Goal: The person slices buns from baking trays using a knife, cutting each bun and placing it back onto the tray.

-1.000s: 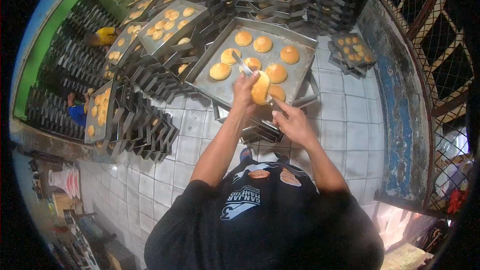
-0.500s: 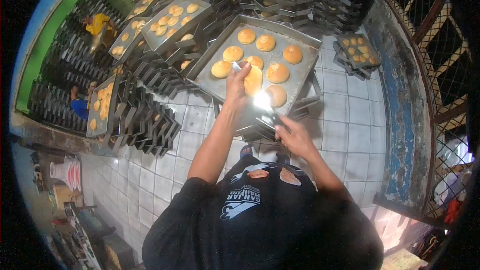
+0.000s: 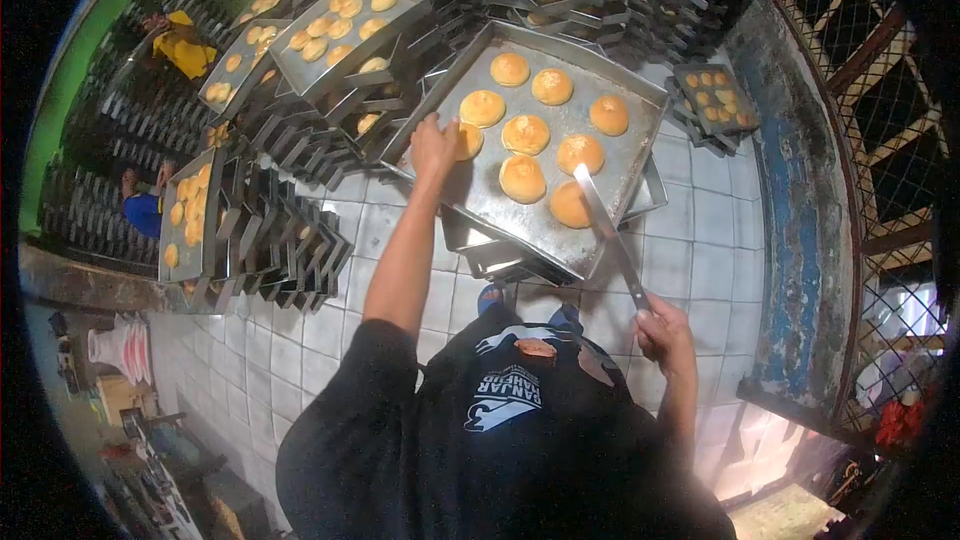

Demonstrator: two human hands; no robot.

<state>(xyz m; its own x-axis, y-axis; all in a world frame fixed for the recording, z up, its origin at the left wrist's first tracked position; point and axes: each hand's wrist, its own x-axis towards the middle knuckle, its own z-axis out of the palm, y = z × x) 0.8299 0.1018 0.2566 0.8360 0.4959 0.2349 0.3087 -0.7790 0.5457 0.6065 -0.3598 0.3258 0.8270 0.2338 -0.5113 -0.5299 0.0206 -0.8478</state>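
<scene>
A square metal tray (image 3: 612,73) of round golden buns lies in front of me on stacked trays. My left hand (image 3: 436,148) is at its left side, fingers around the leftmost bun (image 3: 467,142), which they partly hide. In my right hand (image 3: 664,330) is the dark handle of a long knife (image 3: 615,245). The blade points up and away, its tip over the tray beside the nearest right bun (image 3: 571,205). A bun with a visible cut line (image 3: 522,180) sits at the near side of the tray.
Stacks of bun trays (image 3: 350,28) stand at the left and back, and a low stack (image 3: 716,100) is on the floor at right. Two people, one in a yellow shirt (image 3: 184,44) and one in blue (image 3: 142,214), are at the far left. A mesh window lines the right wall.
My left hand has let go of the bun it held, now on the tray, and moved left to another bun. My right hand has moved right and nearer with the knife.
</scene>
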